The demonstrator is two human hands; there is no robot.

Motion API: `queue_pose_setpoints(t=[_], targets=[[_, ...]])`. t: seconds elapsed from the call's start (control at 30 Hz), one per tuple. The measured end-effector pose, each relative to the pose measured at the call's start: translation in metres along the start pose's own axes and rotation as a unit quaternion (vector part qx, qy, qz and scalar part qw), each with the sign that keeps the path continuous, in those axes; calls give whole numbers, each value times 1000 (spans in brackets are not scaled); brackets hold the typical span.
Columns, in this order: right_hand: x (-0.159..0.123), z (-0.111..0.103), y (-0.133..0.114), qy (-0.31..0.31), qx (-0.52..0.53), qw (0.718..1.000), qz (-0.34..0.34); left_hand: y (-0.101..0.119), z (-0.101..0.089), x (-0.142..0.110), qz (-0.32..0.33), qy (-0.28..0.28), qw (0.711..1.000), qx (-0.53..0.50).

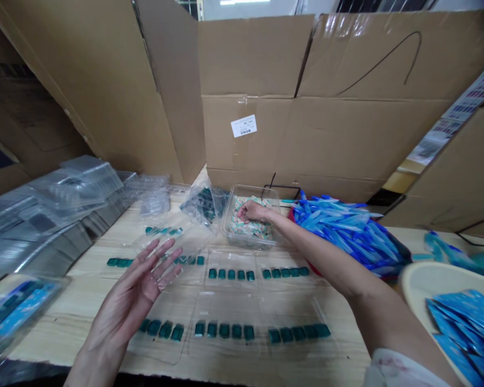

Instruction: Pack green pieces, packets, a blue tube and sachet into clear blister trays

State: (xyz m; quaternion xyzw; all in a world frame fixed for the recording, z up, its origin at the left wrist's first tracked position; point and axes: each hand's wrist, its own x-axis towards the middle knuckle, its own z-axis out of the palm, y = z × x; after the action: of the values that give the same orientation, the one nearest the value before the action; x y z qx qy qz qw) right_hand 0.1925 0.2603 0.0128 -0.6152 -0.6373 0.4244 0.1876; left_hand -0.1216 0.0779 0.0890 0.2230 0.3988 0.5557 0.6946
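Left grip (pixel 134 290) wide open and empty, splayed above a clear blister tray (pixel 226 309) of teal rectangular pieces (pixel 223 330); beyond that tray, I have my right grip (pixel 253 211) slightly curled on patterned sachets (pixel 248 230) inside a clear plastic tub (pixel 246 192). Whether it holds any, I cannot tell.

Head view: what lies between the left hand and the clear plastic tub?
In the head view, a clear plastic blister tray holding a row of small teal pieces lies between the left hand and the clear plastic tub.
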Motion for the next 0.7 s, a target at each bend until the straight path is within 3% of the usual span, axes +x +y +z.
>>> queue_pose_setpoints(t=[0.7], targets=[[-10,5,-7,10,-46,999,7,-6,-7,1,-13,2,1000,0]])
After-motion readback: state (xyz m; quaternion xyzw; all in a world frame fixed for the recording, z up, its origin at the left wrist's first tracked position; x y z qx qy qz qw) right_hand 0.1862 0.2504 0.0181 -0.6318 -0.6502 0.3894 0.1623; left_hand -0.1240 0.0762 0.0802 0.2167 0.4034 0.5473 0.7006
